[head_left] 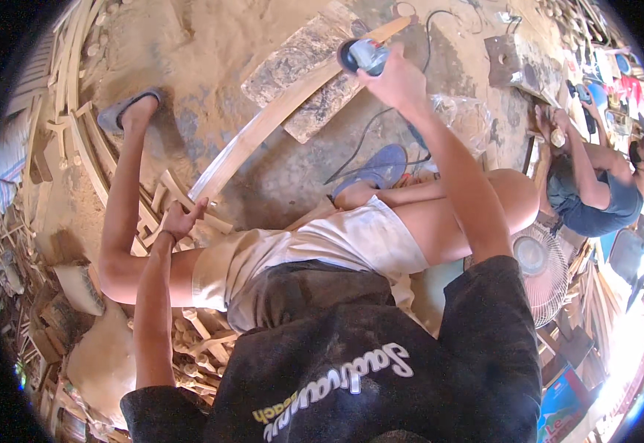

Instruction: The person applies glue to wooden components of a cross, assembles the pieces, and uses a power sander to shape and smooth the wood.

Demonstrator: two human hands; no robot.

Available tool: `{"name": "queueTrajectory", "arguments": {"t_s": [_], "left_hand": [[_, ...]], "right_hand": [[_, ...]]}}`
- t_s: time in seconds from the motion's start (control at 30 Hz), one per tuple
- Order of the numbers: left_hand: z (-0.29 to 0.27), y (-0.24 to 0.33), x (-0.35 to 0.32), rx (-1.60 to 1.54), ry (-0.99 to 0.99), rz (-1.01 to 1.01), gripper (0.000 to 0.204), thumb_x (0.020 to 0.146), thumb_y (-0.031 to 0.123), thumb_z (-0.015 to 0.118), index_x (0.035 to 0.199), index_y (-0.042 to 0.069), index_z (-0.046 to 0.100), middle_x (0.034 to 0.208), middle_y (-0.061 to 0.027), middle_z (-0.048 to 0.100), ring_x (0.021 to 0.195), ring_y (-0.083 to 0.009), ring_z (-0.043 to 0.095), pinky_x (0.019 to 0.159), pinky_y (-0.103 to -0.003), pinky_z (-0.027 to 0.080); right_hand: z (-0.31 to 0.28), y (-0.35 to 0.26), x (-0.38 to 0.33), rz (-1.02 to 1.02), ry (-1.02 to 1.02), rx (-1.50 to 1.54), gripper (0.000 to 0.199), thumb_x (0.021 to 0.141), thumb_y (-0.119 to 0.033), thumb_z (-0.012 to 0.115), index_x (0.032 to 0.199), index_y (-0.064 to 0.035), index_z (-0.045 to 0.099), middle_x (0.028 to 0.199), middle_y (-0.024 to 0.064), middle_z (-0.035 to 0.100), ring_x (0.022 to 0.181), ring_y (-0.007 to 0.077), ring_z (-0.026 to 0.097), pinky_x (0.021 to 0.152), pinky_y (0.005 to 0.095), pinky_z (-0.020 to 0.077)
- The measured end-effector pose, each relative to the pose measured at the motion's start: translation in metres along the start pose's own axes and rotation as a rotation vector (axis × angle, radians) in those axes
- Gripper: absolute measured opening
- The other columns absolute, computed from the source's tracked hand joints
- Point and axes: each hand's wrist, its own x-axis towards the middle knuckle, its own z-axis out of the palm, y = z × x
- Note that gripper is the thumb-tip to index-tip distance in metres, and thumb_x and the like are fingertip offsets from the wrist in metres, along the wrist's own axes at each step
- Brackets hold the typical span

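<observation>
Slat (277, 122): long curved wooden strip, lying slantwise over a rough block (303, 77) on the dusty floor, running from the near grip up to the far one.
Sander (362, 55): pressed on the slat's far end, directly under the right hand (395, 81).
Right grip: fingers wrapped tight round the sander body.
Left grip: left hand (178, 220) at the slat's near end, fingers curled on its edge; how firm, cannot tell.
Cord (370, 136): black, trailing below the right wrist, across the floor toward the sandalled foot (377, 173).
Risk, kick: slat only hand-steadied, so likely to twist or skid off the block under tool pressure.
Risk, snag: cord close to the leg, apt to catch and jerk the tool.
Risk, skin: bare knees beside the spinning head.
</observation>
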Motion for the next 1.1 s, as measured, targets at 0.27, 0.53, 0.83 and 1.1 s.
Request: {"name": "queueTrajectory", "arguments": {"t_s": [0.27, 0.53, 0.83, 1.1], "left_hand": [[-0.005, 0.012, 0.001, -0.151, -0.033, -0.054, 0.049, 0.096, 0.047, 0.073, 0.107, 0.0, 0.07, 0.08, -0.0044, 0.071, 0.072, -0.0138, 0.066, 0.066, -0.033, 0.053], [-0.003, -0.015, 0.007, -0.13, -0.034, -0.069, 0.06, 0.093, 0.057, 0.074, 0.104, -0.002, 0.067, 0.084, -0.0069, 0.07, 0.071, -0.0152, 0.066, 0.057, -0.032, 0.053], [-0.006, -0.009, 0.006, -0.074, 0.011, -0.042, 0.06, 0.094, 0.056, 0.072, 0.099, -0.004, 0.076, 0.088, -0.0125, 0.077, 0.082, -0.021, 0.074, 0.079, -0.038, 0.058], [-0.009, -0.024, 0.008, -0.031, -0.045, -0.104, 0.065, 0.091, 0.061, 0.072, 0.093, -0.004, 0.077, 0.086, -0.0146, 0.078, 0.084, -0.0219, 0.075, 0.084, -0.038, 0.057]], "right_hand": [[-0.003, 0.034, 0.039, 0.114, 0.032, -0.024, 0.084, 0.077, -0.055, 0.081, 0.123, 0.0061, 0.048, 0.105, 0.0315, 0.073, 0.101, 0.0466, 0.072, 0.089, 0.0511, 0.0578], [-0.013, 0.071, 0.079, 0.208, 0.085, -0.059, 0.091, 0.075, -0.061, 0.08, 0.127, 0.0096, 0.053, 0.113, 0.0318, 0.072, 0.109, 0.0446, 0.071, 0.095, 0.049, 0.056], [-0.034, 0.105, 0.12, 0.261, 0.042, -0.026, 0.098, 0.074, -0.064, 0.079, 0.131, 0.0118, 0.056, 0.123, 0.0313, 0.069, 0.114, 0.0425, 0.07, 0.097, 0.0478, 0.0555], [-0.005, 0.019, 0.049, 0.027, -0.058, -0.03, 0.084, 0.078, -0.06, 0.076, 0.124, 0.0095, 0.06, 0.112, 0.0275, 0.073, 0.106, 0.04, 0.073, 0.093, 0.0474, 0.0575]]}}
